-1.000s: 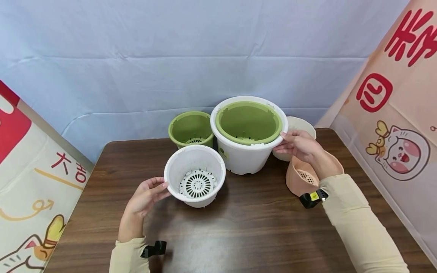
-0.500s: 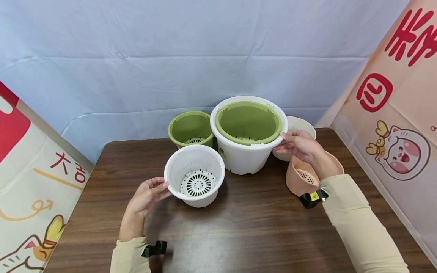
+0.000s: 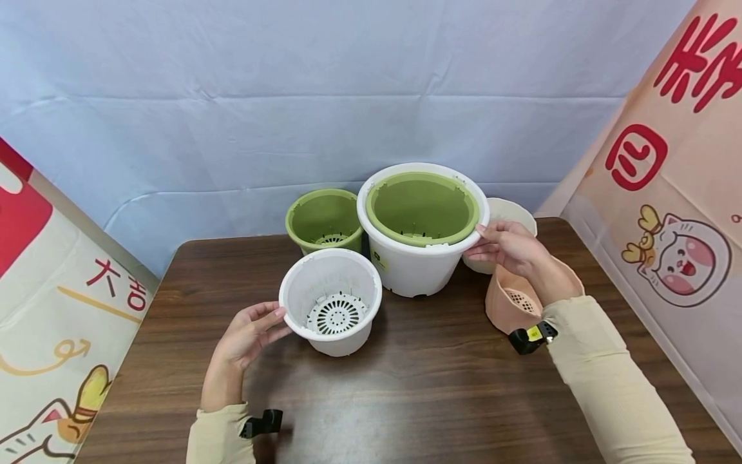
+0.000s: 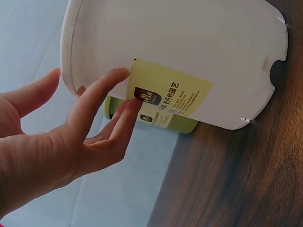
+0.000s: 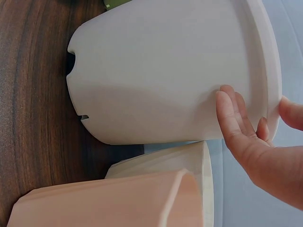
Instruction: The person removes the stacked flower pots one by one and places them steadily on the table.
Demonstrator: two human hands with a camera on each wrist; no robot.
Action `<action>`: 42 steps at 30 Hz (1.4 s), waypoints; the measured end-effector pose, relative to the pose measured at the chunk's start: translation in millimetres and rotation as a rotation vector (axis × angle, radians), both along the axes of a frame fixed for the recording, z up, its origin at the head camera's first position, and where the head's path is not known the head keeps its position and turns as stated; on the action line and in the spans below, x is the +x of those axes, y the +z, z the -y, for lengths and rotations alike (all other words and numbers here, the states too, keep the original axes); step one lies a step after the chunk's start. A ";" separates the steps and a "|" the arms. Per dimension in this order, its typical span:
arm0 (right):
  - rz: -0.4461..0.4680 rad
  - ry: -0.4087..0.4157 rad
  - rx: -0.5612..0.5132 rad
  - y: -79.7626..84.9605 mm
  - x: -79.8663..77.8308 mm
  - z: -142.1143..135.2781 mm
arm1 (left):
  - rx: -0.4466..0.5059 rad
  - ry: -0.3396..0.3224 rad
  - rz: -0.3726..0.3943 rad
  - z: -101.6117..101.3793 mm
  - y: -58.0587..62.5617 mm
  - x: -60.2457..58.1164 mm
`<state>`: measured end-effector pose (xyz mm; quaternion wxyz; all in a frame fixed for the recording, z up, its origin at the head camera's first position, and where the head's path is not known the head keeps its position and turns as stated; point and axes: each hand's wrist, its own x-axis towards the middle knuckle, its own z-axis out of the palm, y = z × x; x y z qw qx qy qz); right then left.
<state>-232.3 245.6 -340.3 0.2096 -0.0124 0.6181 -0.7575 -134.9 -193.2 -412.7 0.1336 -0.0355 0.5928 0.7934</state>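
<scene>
A small white flowerpot (image 3: 310,290) with a slotted bottom is at mid-table. My left hand (image 3: 248,335) holds its rim at the left, thumb at the edge and fingers against the outer wall, by a yellow label (image 4: 165,87) in the left wrist view. Behind it to the right stands a large white flowerpot (image 3: 411,267) with a green flowerpot (image 3: 426,200) nested inside. My right hand (image 3: 510,248) pinches the large pot's rim at the right, thumb on the edge, fingers beneath it, as the right wrist view shows.
Another green flowerpot (image 3: 324,216) stands at the back left, touching or close to the large one. On the right are a cream pot (image 3: 510,212) and a pink pot (image 3: 501,306), partly hidden by my right arm. A pale cloth (image 3: 232,129) hangs behind the wooden table (image 3: 406,386).
The small white flowerpot has tipped or turned very slightly in my left hand. My right hand and the large white flowerpot have stayed in place.
</scene>
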 end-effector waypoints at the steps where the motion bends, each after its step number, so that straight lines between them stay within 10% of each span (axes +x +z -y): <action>1: 0.000 0.001 0.000 0.0 0.0 0.0 | 0.007 0.002 0.000 0.2 0.5 0.3; 22: 0.005 0.000 -0.003 0.4 0.5 -1.3 | -0.001 0.031 -0.036 17.3 15.4 1.9; 42: 0.005 0.002 -0.001 -1.2 -0.2 -0.4 | 0.087 0.018 -0.179 28.8 62.7 -8.1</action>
